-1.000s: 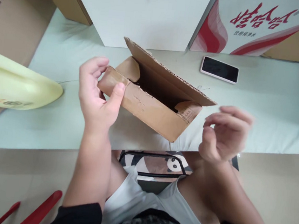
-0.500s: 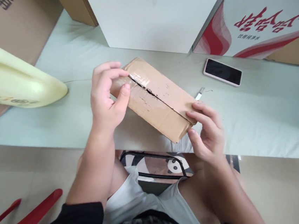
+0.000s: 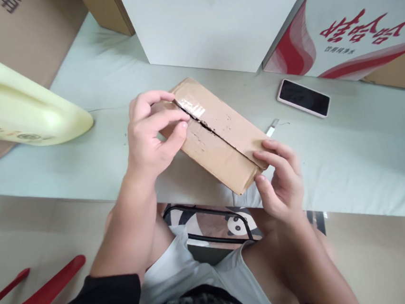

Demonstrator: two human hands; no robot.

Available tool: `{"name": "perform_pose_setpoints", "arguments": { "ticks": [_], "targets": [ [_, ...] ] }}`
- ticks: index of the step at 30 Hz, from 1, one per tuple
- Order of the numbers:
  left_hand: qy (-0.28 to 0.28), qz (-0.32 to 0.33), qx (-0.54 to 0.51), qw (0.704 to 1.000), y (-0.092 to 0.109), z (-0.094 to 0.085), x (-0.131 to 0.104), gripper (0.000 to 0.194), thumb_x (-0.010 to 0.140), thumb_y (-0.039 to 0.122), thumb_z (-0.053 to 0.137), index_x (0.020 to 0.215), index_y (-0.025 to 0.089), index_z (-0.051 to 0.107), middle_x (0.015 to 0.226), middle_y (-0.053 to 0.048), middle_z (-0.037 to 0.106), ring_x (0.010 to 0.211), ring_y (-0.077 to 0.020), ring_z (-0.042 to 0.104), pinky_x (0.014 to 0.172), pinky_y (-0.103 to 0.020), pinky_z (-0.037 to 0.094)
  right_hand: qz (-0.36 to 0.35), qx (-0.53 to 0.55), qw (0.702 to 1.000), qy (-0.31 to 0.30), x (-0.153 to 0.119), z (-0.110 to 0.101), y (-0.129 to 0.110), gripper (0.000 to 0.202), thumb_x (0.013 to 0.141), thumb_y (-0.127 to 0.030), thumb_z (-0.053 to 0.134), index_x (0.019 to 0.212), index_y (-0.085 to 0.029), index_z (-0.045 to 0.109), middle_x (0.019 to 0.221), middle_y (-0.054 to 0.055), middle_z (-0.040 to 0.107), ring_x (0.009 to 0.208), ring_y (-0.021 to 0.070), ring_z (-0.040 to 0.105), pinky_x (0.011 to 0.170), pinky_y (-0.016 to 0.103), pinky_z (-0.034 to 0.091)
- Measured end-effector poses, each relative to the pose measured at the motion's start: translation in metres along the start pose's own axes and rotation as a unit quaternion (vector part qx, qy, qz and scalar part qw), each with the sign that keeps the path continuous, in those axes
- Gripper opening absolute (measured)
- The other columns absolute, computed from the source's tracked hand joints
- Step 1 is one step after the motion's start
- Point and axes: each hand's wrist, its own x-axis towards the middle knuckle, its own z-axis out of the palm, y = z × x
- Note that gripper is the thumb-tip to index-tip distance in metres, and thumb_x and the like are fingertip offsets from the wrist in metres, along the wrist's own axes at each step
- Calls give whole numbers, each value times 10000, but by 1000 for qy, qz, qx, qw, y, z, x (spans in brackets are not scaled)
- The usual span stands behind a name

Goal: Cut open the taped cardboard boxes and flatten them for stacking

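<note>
A brown cardboard box (image 3: 221, 142) lies at a slant near the front edge of the cloth-covered table. A dark slit runs along the seam between its top flaps, with shiny tape at the far left end. My left hand (image 3: 154, 135) is on the box's left end, its fingertips at the seam and its thumb close to the index and middle fingers. My right hand (image 3: 280, 178) grips the near right corner, fingers on top and thumb against the end face. Partly hidden behind that corner lies a small utility knife (image 3: 271, 127) with its blade showing.
A phone (image 3: 303, 98) lies to the right, beyond the knife. A tall white box (image 3: 207, 28) and a red-and-white carton (image 3: 341, 50) stand at the back. On the left is a yellow plastic bottle (image 3: 31, 107). The table's front edge runs just above my lap.
My left hand has shifted right along the box, its fingers and thumb moving further along the seam. My right hand stays at its corner. The box has hardly moved.
</note>
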Motion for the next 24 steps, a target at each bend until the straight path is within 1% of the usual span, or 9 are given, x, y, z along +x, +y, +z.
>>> {"name": "perform_pose_setpoints", "arguments": {
  "ticks": [4, 9, 12, 14, 17, 18, 19, 21, 24],
  "targets": [
    [0, 7, 5, 1000, 0, 0, -1, 136, 971, 333, 648, 948, 329, 782, 1267, -68, 661, 1242, -305, 627, 1077, -520, 553, -10, -11, 1000, -10, 0, 0, 1, 404, 959, -240, 592, 1348, -333, 645, 1352, 94, 600, 1253, 284, 640, 1056, 519, 586],
    [-19, -6, 21, 1000, 3, -1, 0, 244, 990, 425, 605, 1186, 373, 740, 1303, -63, 659, 1277, -312, 589, 1199, -557, 460, -26, -29, 999, -23, 2, -2, 1, 394, 967, -249, 582, 1346, -332, 650, 1341, 96, 585, 1251, 289, 633, 1059, 527, 579],
    [-32, -6, 32, 999, 0, -2, 0, 272, 1007, 478, 569, 1133, 390, 793, 1376, -47, 660, 1320, -337, 555, 1234, -594, 425, -26, -30, 999, -31, -1, -1, 3, 396, 971, -255, 575, 1348, -352, 648, 1354, 90, 578, 1273, 299, 623, 1078, 551, 564],
    [-30, 8, 28, 999, -5, -4, -1, 285, 1010, 483, 566, 1103, 397, 821, 1385, -37, 673, 1320, -349, 558, 1228, -617, 427, -10, -13, 1000, -24, -5, 2, 7, 426, 980, -304, 579, 1398, -379, 619, 1451, 87, 543, 1361, 318, 577, 1130, 579, 526],
    [-10, 30, 15, 999, -13, -10, -7, 293, 1009, 472, 582, 1126, 379, 835, 1376, -37, 684, 1299, -337, 592, 1184, -605, 468, 57, 44, 997, -7, -14, 9, 16, 606, 1009, -505, 541, 1593, -413, 406, 1681, 85, 389, 1514, 358, 467, 1193, 627, 460],
    [0, 30, 10, 999, -15, -13, -9, 298, 1009, 468, 589, 1135, 361, 837, 1370, -41, 685, 1289, -330, 605, 1167, -595, 483, 88, 66, 994, -11, -15, 11, 19, 680, 1016, -568, 509, 1644, -403, 309, 1707, 100, 374, 1522, 361, 469, 1192, 629, 458],
    [13, 27, 4, 1000, -17, -15, -12, 306, 1008, 465, 594, 1140, 339, 840, 1361, -46, 687, 1277, -326, 616, 1153, -588, 495, 121, 86, 989, -25, -16, 12, 22, 731, 1021, -615, 479, 1672, -379, 244, 1693, 123, 410, 1503, 357, 501, 1180, 619, 472],
    [34, 17, -6, 999, -18, -17, -16, 314, 1003, 456, 608, 1137, 300, 846, 1342, -63, 690, 1265, -330, 623, 1135, -589, 506, 183, 117, 974, -60, -15, 13, 24, 735, 1032, -658, 433, 1665, -318, 283, 1589, 145, 554, 1431, 335, 581, 1155, 577, 502],
    [29, 20, -15, 999, -19, -18, -18, 293, 992, 414, 636, 1168, 304, 843, 1345, -74, 685, 1278, -345, 611, 1132, -597, 502, 255, 152, 951, -90, -9, 10, 21, 629, 1055, -662, 373, 1512, -262, 539, 1477, 122, 661, 1393, 309, 609, 1195, 548, 478]
  ]
}}
